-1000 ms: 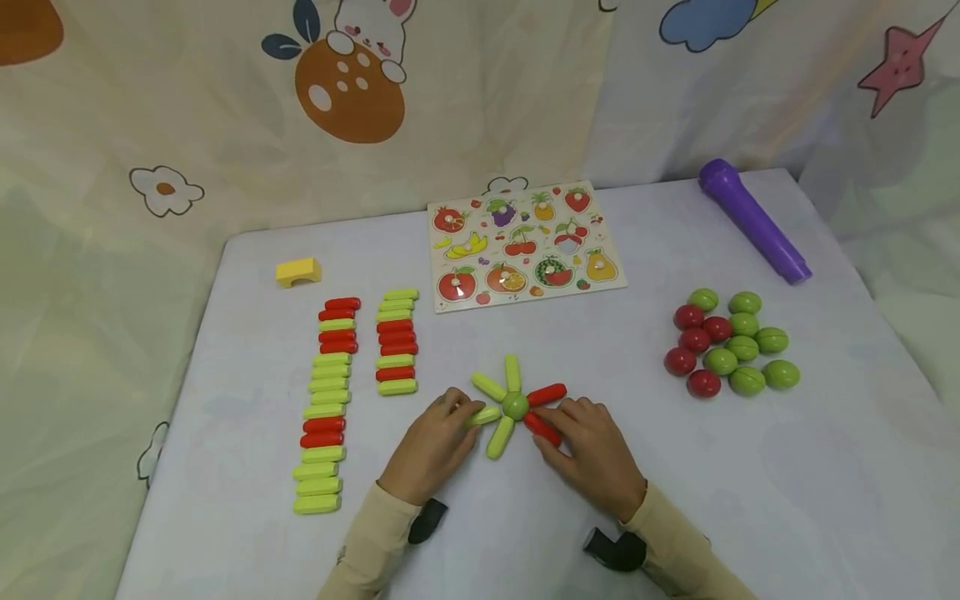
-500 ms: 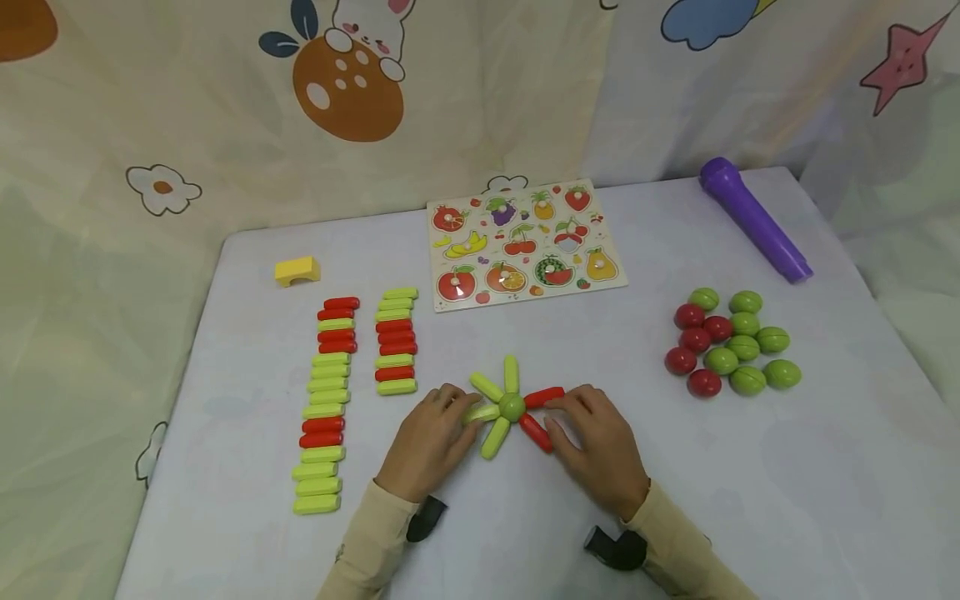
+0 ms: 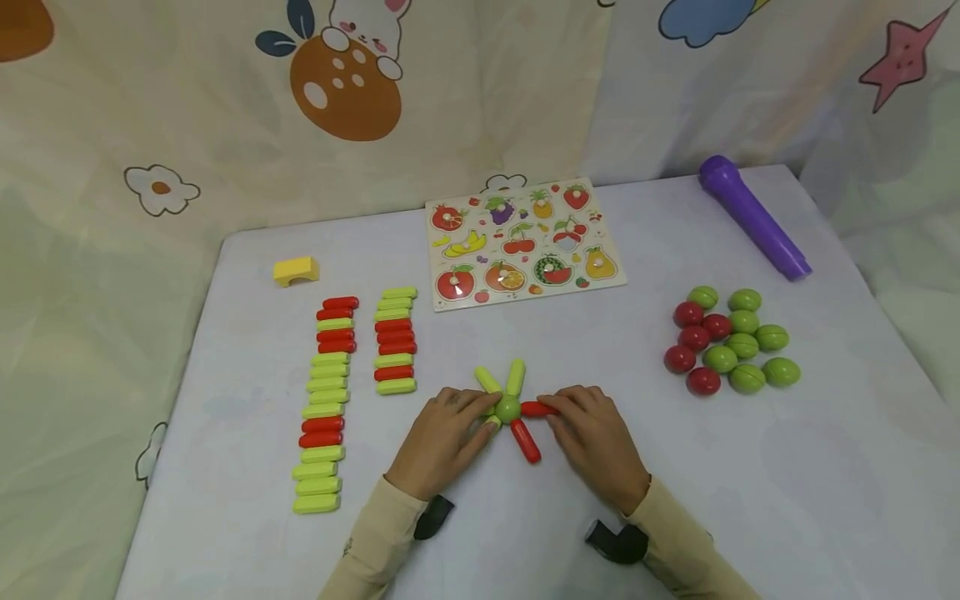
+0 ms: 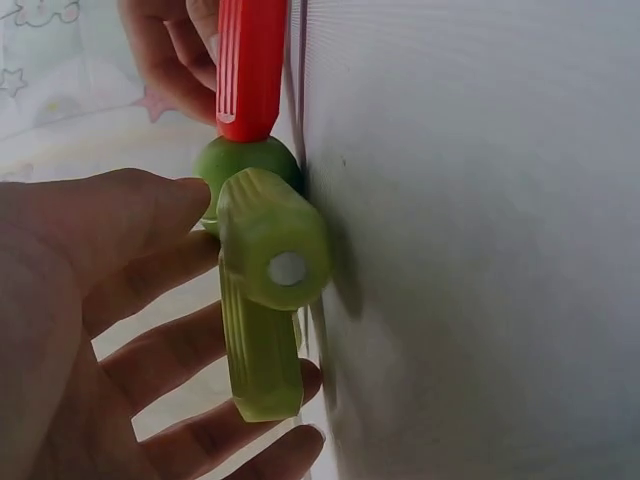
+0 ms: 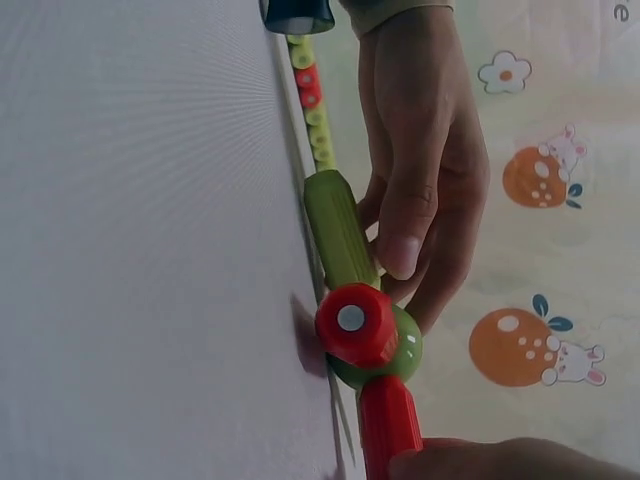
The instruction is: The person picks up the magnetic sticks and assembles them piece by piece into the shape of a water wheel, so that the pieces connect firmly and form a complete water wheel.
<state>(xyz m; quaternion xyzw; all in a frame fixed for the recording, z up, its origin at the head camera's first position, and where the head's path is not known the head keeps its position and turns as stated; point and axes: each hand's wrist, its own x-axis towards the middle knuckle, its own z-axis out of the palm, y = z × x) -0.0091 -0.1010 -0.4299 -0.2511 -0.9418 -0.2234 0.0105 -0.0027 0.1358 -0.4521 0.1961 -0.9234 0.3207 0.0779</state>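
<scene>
In the head view, a green ball [image 3: 508, 409] sits at the middle of a star of green and red sticks. My left hand [image 3: 444, 437] holds the ball between thumb and index finger, its other fingers spread past a green stick [image 4: 262, 362]. My right hand [image 3: 598, 443] pinches the red stick [image 3: 537, 409] that points right. Another red stick [image 3: 526, 442] points down toward me. Two green sticks, one upright [image 3: 516, 377], stick out at the far side. The left hand covers most of the star's left side.
Two columns of red and green sticks [image 3: 327, 383] lie at left, near a yellow arch block [image 3: 296, 271]. A fruit puzzle board [image 3: 525, 243] is at the back. Right of the hands are red and green balls [image 3: 721, 360] and a purple microphone-shaped toy [image 3: 753, 217].
The star has turned clockwise, bringing one red stick level and the other nearly straight down. My left hand has shifted from the left green stick to the ball; my right hand now grips the upper red stick.
</scene>
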